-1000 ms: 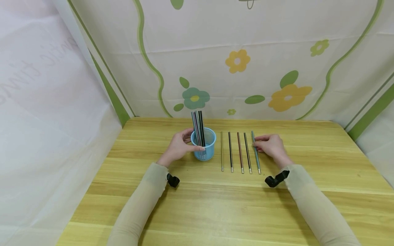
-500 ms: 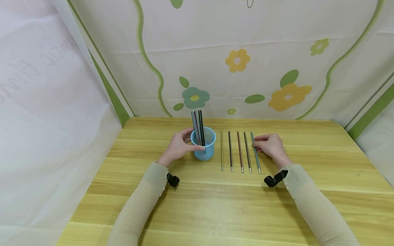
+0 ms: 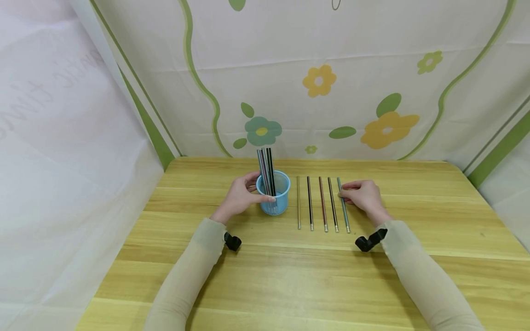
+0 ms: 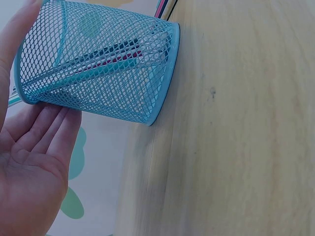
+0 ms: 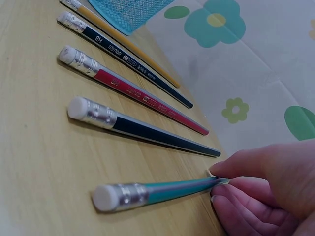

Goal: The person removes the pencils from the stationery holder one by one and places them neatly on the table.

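Observation:
My left hand [image 3: 241,196] holds a light blue mesh pencil cup [image 3: 280,203], thumb across its near side and fingers behind. Inside, several pencils [image 3: 267,168] lean toward the left of the rim. In the left wrist view the cup [image 4: 113,105] has its base at the table. My right hand [image 3: 365,196] pinches a teal pencil [image 5: 172,191] between thumb and fingertips, near the end away from its white eraser. That pencil is the rightmost of a row. Left of it lie a black pencil [image 3: 333,205], a red pencil [image 3: 323,205], another black pencil [image 3: 310,204] and a yellow pencil [image 3: 299,204].
All the erasers in the row point toward the person. The wooden table [image 3: 290,280] reaches back to a white curtain [image 3: 265,69] printed with flowers. Another white cloth [image 3: 74,174] hangs along the left side.
The teal pencil has shifted very slightly left in my right hand's pinch, toward the black one beside it. My left hand and the cup have stayed in place.

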{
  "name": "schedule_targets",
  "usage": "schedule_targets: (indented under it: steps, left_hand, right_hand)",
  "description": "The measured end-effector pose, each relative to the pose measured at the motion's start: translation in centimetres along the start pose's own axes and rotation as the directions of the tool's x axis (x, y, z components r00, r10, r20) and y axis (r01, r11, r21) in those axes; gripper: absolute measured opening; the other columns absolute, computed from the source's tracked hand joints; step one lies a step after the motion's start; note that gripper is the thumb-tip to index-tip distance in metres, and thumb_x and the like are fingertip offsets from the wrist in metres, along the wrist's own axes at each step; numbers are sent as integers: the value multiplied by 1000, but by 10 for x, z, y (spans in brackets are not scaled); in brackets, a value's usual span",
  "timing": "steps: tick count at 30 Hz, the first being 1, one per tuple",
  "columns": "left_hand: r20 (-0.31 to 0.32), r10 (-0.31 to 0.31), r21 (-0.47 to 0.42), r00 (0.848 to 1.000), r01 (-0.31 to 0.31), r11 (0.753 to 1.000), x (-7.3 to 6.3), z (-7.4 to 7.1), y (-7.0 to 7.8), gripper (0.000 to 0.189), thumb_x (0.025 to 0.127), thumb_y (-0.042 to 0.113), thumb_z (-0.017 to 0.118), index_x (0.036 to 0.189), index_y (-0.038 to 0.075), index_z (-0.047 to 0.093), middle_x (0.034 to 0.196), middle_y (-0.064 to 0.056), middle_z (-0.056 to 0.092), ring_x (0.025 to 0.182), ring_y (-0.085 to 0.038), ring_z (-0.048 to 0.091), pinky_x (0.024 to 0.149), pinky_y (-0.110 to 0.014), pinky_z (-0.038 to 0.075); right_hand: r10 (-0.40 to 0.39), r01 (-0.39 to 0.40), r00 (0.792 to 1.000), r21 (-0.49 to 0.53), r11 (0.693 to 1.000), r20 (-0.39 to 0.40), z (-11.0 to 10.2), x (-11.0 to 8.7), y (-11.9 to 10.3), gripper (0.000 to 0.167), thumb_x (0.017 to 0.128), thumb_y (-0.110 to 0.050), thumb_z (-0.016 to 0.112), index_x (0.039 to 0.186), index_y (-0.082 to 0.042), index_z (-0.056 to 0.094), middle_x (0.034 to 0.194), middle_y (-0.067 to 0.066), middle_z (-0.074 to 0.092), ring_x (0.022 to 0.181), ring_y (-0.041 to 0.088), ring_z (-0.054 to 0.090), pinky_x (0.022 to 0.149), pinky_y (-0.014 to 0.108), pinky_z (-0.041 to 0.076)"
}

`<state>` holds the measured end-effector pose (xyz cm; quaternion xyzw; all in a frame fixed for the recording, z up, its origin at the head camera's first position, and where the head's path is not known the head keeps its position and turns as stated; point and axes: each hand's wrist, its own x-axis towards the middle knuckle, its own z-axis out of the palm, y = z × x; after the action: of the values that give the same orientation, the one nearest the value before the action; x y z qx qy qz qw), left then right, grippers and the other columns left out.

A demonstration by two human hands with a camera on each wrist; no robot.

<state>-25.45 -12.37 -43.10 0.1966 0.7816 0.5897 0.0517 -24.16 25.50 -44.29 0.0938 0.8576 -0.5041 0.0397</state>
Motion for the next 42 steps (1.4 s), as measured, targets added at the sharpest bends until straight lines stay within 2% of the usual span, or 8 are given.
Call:
schedule_targets:
  steps: [10,16,29,36,42]
  left_hand:
    - [-1,6,-9,1000,-6,1000,0,0,-1,79,75,21,94,144,12,56,131,1,64,119,-17,62,104,-32,49]
    - [1,1,-5,1000,-1,1000,0,1,-1,79,75,22,94,144,12,56,131,2,64,119,-17,62,104,-32,49]
    - [3,2,-4,1000,-2,1000,-1,0,-1,79,75,22,94,144,12,56,130,1,64,118,-17,62,104,-33,49]
    - [0,3,-17,1000,-3,1000,0,0,0,79,75,20,95,144,11,56,130,2,64,117,-16,62,103,-30,50]
    - [3,7,-14,1000,-7,1000,0,0,-2,80,75,21,95,144,11,56,131,2,64,118,-16,62,104,-31,49]
  right_hand:
    - [-11,11,1000,29,1000,12,-3,-1,3,41,92,-17,77,125,5,68,111,21,71,82,18,73,71,28,62]
    - [-26,25,999,55,998,28,-6,-4,2,47,93,-19,76,131,5,64,118,23,69,90,20,73,76,29,61]
    - [-40,37,999,119,992,23,-17,-6,-8,58,95,-31,76,139,3,59,129,22,63,105,31,69,89,34,58]
    - [-45,40,999,156,987,29,-19,-6,-13,58,96,-29,75,140,3,58,136,22,59,113,34,66,93,36,56]
    - [-75,71,997,153,986,24,-13,-9,-23,57,96,-29,74,140,3,58,137,21,60,112,35,67,96,39,54]
